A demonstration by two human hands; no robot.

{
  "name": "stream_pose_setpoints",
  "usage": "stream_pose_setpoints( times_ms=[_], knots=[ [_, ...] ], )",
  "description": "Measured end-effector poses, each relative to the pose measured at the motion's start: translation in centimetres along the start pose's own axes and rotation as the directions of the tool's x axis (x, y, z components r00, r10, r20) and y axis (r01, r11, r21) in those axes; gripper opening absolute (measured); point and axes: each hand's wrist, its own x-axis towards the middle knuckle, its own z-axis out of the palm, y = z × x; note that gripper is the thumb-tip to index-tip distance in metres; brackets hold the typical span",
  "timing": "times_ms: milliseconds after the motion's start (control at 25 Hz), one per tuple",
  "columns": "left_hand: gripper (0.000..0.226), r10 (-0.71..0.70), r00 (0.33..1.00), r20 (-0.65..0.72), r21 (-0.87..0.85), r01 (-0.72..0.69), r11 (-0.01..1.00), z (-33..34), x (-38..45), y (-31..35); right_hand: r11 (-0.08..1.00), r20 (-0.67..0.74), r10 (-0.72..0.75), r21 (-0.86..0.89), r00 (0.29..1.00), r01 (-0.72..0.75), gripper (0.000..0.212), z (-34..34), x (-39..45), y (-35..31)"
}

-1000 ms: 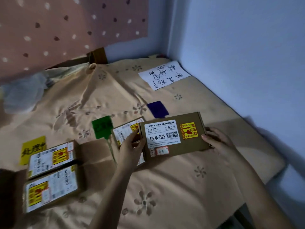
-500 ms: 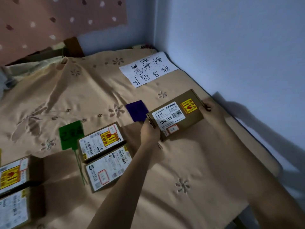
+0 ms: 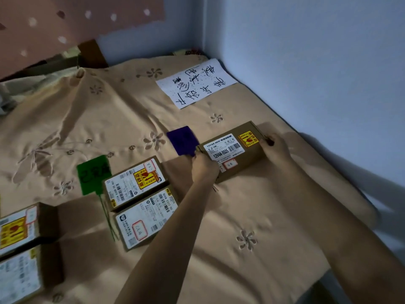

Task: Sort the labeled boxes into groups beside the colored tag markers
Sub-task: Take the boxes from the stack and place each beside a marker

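Since half a second ago little has shifted: my left hand [image 3: 205, 166] fingers curl round the near end of the long box [image 3: 232, 151] and my right hand [image 3: 277, 148] fingers pinch its far end, the box lying on the bedsheet [image 3: 252, 216] touching the purple tag [image 3: 183, 140].

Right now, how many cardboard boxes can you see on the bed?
5. One held by both hands beside the purple tag; two beside the green tag; two at the left edge, partly cut off. More may lie out of view.
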Motion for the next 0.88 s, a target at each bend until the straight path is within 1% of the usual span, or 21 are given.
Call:
stream_pose_setpoints(
  times_ms=[80,120,200,280,400,520,680,760,880],
  knots=[
    [0.026,0.063,0.998,0.004,-0.041,-0.062,0.997,-2.7,-1.4,0.5,0.997,-0.09,-0.06,-0.052,0.994,0.055,0.046,-0.3,-1.5,-1.9],
    [0.028,0.114,0.993,-0.004,-0.077,-0.114,0.99,-4.5,-2.2,0.5,0.994,-0.133,-0.106,-0.028,0.985,0.103,0.045,-0.4,-2.7,-3.5],
    [0.036,0.201,0.978,-0.049,-0.18,-0.207,0.962,-9.2,-4.3,-0.2,0.971,-0.164,-0.174,0.135,0.971,0.197,0.042,-0.1,-5.9,-7.5],
    [0.033,0.264,0.956,-0.129,-0.239,-0.288,0.927,-14.2,-6.2,-1.9,0.912,-0.137,-0.24,0.308,0.961,0.272,0.038,1.1,-10.3,-12.0],
    [0.024,0.254,0.934,-0.251,-0.267,-0.319,0.909,-21.7,-8.1,-6.0,0.821,-0.048,-0.376,0.446,0.926,0.356,0.031,5.5,-17.5,-17.9],
    [0.022,0.24,0.917,-0.319,-0.237,-0.323,0.916,-28.9,-9.7,-11.0,0.772,0.118,-0.474,0.533,0.872,0.347,0.026,12.3,-24.5,-22.7],
    [0.021,0.177,0.898,-0.404,-0.273,-0.303,0.913,-37.3,-11.9,-17.4,0.772,0.242,-0.543,0.52,0.804,0.365,0.027,21.1,-33.9,-27.6],
    [0.021,0.142,0.878,-0.457,-0.263,-0.286,0.922,-41.8,-13.2,-21.7,0.801,0.348,-0.544,0.487,0.763,0.348,0.028,25.7,-38.8,-28.9],
    [0.023,0.017,0.866,-0.5,-0.286,-0.184,0.94,-48.3,-15.4,-29.1,0.845,0.477,-0.509,0.434,0.717,0.311,0.026,32.3,-45.3,-30.1]
  ],
)
